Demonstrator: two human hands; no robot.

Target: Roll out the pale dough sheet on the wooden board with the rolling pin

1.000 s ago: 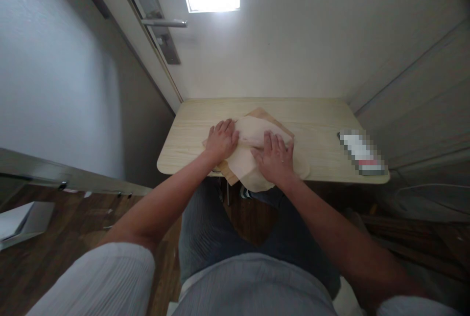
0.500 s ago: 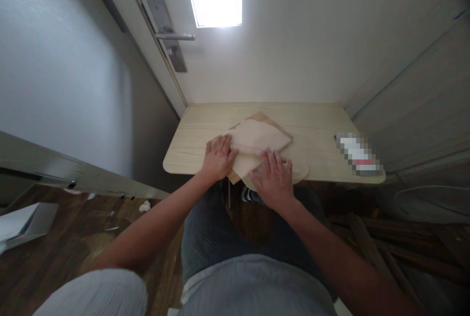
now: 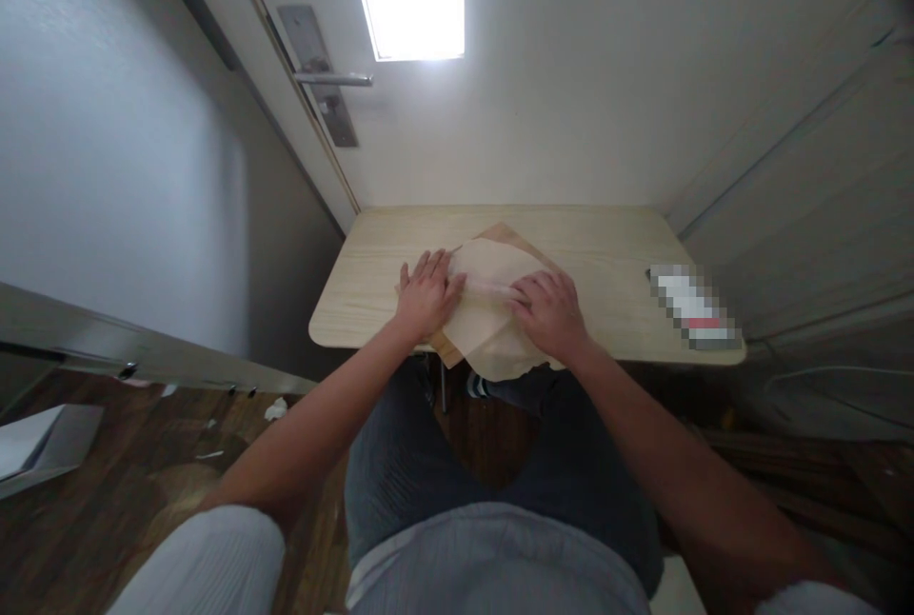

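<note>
A thin, floppy pale beige sheet (image 3: 492, 334) with rounded edges lies over a brown square board or card (image 3: 504, 232), set cornerwise on a small light-wood table (image 3: 371, 244). I cannot tell what the sheet is made of. A crease runs across it between my hands. My left hand (image 3: 427, 293) rests flat on its left side, fingers stretched out and thumb apart. At the right end of the crease, my right hand (image 3: 553, 310) has its fingers curled and thumb pressed in, pinching the sheet. The sheet's lower edge hangs past the table's front edge.
A phone-like flat object (image 3: 692, 307), blurred out, lies at the table's right end. Behind the table stands a white door with a metal handle (image 3: 334, 79) and a bright window. My legs are under the table's front edge. Wood pieces (image 3: 806, 482) lie at right.
My right hand has gone from lying flat with spread fingers to pinching the sheet, a little farther right and up. The sheet's near part now lies more spread out. My left hand stays in place.
</note>
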